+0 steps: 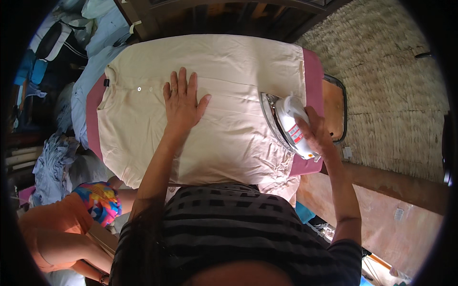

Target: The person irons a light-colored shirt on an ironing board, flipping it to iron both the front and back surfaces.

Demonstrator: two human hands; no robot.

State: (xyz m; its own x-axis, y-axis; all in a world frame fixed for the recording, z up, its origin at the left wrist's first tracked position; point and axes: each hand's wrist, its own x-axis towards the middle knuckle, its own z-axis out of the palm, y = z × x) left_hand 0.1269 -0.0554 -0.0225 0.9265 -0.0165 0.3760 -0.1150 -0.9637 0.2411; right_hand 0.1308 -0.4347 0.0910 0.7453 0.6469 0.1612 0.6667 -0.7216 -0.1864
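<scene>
A cream shirt (224,138) lies spread over a padded ironing board (316,90) with a mauve cover, its collar end toward the left. My left hand (183,102) rests flat on the fabric, fingers spread, a ring on one of them. At the hem end on the right, my right hand (315,131) grips a white clothes iron (290,119). The iron is tipped on its side edge, so part of its metal soleplate faces left; whether it touches the cloth I cannot tell. Creases run across the shirt between my hand and the iron.
A dark wooden cabinet (229,21) stands beyond the board. Piles of blue-grey clothes (55,162) lie at the left. Another person in an orange top (57,229) bends close by at the lower left. A woven wall (391,95) and a wooden ledge (381,214) flank the right.
</scene>
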